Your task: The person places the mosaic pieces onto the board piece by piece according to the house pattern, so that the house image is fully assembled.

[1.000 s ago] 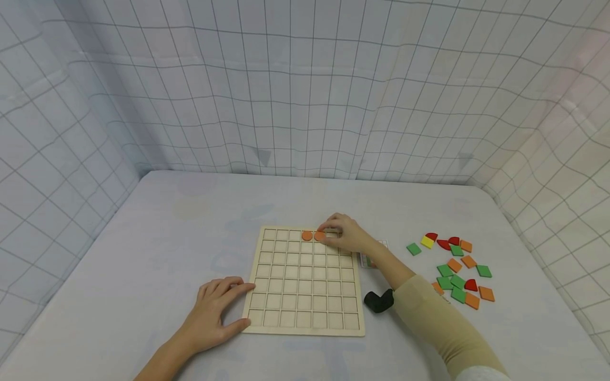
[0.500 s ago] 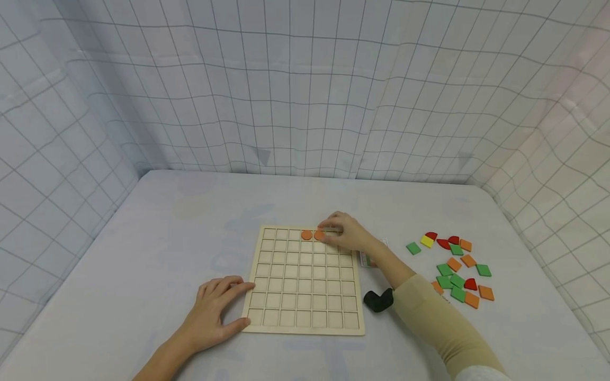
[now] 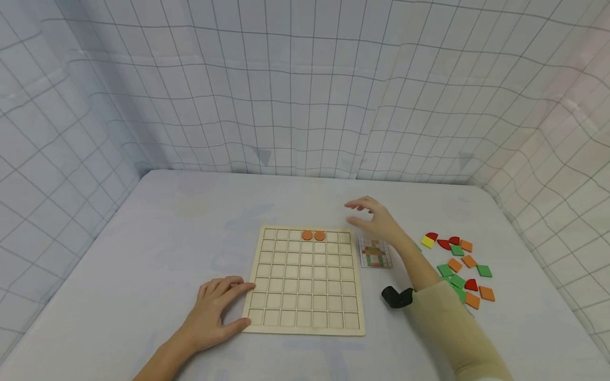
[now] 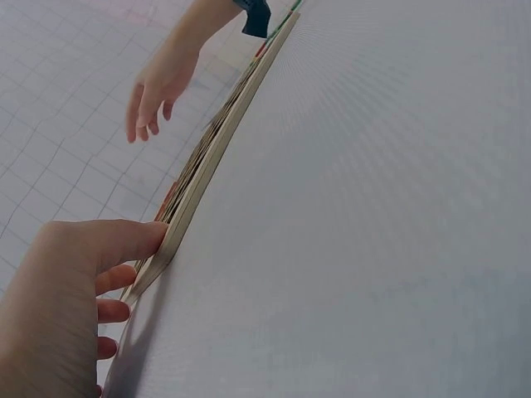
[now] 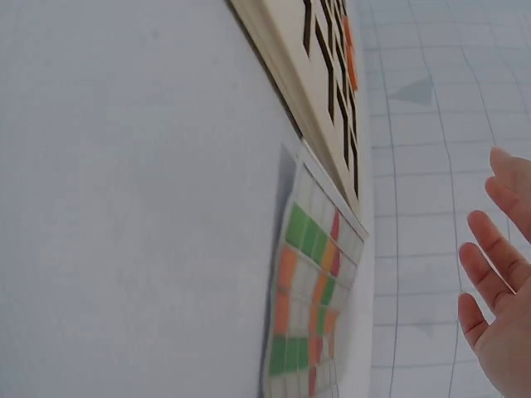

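A pale wooden grid board [image 3: 305, 272] lies mid-table, with two round orange pieces [image 3: 320, 235] side by side in cells of its far row. My left hand [image 3: 212, 317] rests at the board's left side, thumb and index fingertips touching its edge near the front corner. In the left wrist view the thumb [image 4: 133, 240] lies against the rim. Past the board's far right corner my right hand [image 3: 378, 219] hovers with fingers spread loosely and nothing between them. Just below it, beside the board, is a small pattern card [image 3: 375, 253] printed with coloured squares, also in the right wrist view.
To the right lie scattered flat pieces: several green [image 3: 484, 271] and orange squares [image 3: 486, 293], red quarter-round pieces [image 3: 471, 285] and a yellow square [image 3: 428, 242]. A black device [image 3: 397, 297] sits at the right wrist. Grid-patterned cloth [image 3: 305, 95] surrounds the table's back and sides.
My right hand has let go of the second orange round piece and moved right and away from the board, uncovering the pattern card. The left hand has stayed in place.
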{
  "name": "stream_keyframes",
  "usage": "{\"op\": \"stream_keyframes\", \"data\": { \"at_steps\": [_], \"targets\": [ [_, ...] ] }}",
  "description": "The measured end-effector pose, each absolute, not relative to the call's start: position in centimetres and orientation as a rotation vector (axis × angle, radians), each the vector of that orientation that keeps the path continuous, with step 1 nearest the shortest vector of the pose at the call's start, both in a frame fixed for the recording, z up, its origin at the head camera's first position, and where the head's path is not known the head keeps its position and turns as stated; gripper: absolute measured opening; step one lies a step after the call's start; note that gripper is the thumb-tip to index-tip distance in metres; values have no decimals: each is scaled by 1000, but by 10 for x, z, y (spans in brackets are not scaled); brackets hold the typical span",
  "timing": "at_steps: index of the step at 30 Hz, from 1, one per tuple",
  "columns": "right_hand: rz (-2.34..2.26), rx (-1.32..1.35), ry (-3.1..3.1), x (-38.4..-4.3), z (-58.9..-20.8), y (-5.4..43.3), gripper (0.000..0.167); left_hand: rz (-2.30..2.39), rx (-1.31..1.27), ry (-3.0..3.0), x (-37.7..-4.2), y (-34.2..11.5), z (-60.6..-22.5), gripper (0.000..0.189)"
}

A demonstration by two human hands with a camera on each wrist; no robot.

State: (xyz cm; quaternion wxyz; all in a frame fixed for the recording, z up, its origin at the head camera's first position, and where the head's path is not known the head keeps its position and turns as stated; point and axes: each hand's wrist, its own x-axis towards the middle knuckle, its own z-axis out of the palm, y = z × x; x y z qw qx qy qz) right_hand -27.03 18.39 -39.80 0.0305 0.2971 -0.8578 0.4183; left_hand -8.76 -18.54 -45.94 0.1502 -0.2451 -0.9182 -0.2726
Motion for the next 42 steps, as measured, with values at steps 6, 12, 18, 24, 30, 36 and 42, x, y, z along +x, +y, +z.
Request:
{"op": "stream_keyframes", "data": {
  "at_steps": [6,12,18,24,30,36,42],
  "targets": [
    [1259,753,-2643,-260,-386,217,37,-784,-701,-2645,-87,-186,-459,56],
    [1230,595,-2608,-235,-365,243,36,-779,-702,-2638,-88,-185,-460,56],
    [1237,426,-2623,-228,-371,286,39,-773,-707,-2628,-88,-185,-460,56],
    [1161,237,-2665,-229,-395,334,44,-767,-707,-2626,-88,-185,-460,56],
    [1131,89,-2669,-221,-410,363,45,-770,-704,-2629,-88,-185,-460,56],
    [1091,12,-2731,-213,-416,383,50,-773,-706,-2625,-88,-185,-461,56],
    [1101,-98,-2800,-207,-422,399,54,-774,-706,-2624,-88,-185,-461,57]
  ]
}}
